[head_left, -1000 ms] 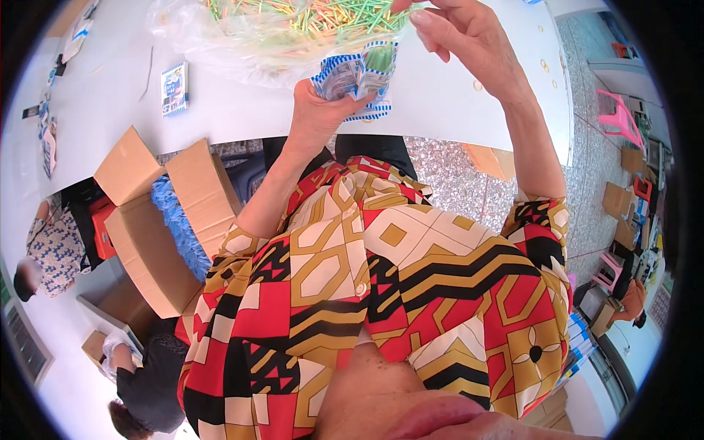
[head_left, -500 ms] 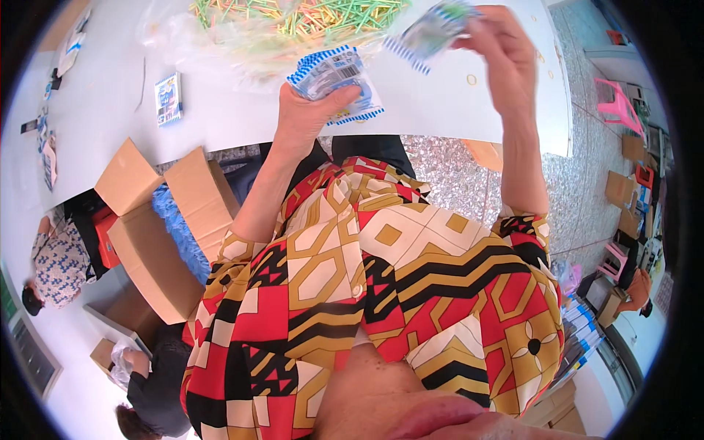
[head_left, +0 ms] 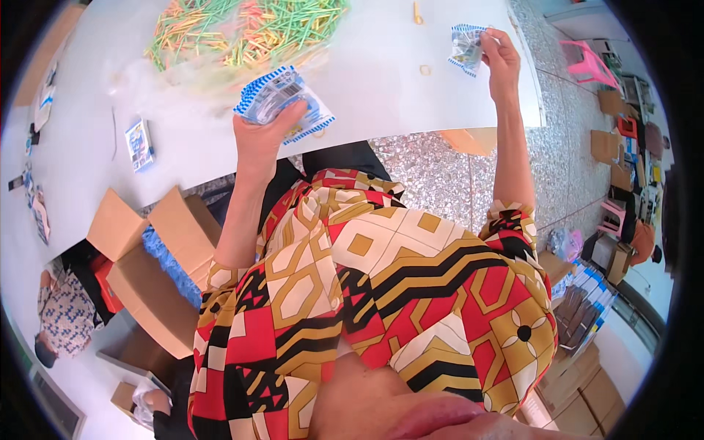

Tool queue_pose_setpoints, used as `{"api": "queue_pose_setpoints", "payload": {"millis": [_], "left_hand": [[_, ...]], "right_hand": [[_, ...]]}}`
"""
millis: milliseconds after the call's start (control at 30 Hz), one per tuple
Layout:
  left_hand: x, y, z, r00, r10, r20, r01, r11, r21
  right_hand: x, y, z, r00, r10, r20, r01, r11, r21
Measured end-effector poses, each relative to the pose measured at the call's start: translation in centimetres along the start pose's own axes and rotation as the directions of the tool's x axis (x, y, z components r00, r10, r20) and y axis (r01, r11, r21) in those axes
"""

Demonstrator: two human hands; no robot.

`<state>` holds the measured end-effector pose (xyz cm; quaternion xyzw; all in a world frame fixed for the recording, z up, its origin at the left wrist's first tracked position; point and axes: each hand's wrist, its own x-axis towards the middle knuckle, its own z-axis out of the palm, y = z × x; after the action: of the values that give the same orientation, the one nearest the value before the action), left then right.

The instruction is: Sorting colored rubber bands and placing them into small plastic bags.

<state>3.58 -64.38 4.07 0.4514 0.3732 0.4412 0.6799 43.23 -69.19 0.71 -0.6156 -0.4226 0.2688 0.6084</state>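
Observation:
A fanned stack of small blue-and-white packets (head_left: 312,117) is gripped in my left hand (head_left: 258,139), thumb across the top one, above the table's near edge. Out to the right, my right hand (head_left: 502,62) pinches a single packet (head_left: 466,50) by its right side, low over the table's right part. That packet has blue striped ends and a partly clear middle. Another blue-and-white packet or small bundle (head_left: 139,145) lies on the table left of my left hand. Beyond the stack, a heap of green, yellow and orange sticks (head_left: 249,33) rests on clear plastic sheeting.
Rubber bands (head_left: 425,70) lie on the white table (head_left: 381,88). An open cardboard box (head_left: 154,301) with blue packets stands at my left, with people (head_left: 70,315) beyond. Pink stools (head_left: 590,66) and boxes (head_left: 605,147) stand on the speckled floor at right.
My right hand has carried its single packet rightward, away from the stack. The whole view has shifted, so the table and my left hand with its stack appear farther left.

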Motion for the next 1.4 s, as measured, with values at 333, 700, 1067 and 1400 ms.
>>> {"api": "queue_pose_setpoints", "payload": {"millis": [333, 700, 1067, 1400], "left_hand": [[-0.1, 0.2, -0.1, 0.999, 0.033, 0.002, -0.033, 0.999, -0.011], [-0.2, -0.1, -1.0, 0.999, 0.036, -0.019, -0.036, 0.999, -0.004], [-0.2, -0.1, -0.6, 0.999, 0.044, -0.026, -0.043, 0.999, 0.025], [-0.1, -0.2, 0.0, 0.999, 0.035, 0.009, -0.035, 0.999, 0.008]], "right_hand": [[3.1, 9.0, -2.6, 0.970, 0.241, 0.047, -0.243, 0.916, 0.320], [2.7, 6.4, -1.5, 0.941, 0.225, 0.254, -0.275, 0.944, 0.184], [2.3, 5.3, -0.5, 0.937, -0.339, -0.077, 0.208, 0.723, -0.659], [-1.6, 4.7, 2.2, 0.871, -0.360, 0.334, 0.453, 0.327, -0.829]]}}
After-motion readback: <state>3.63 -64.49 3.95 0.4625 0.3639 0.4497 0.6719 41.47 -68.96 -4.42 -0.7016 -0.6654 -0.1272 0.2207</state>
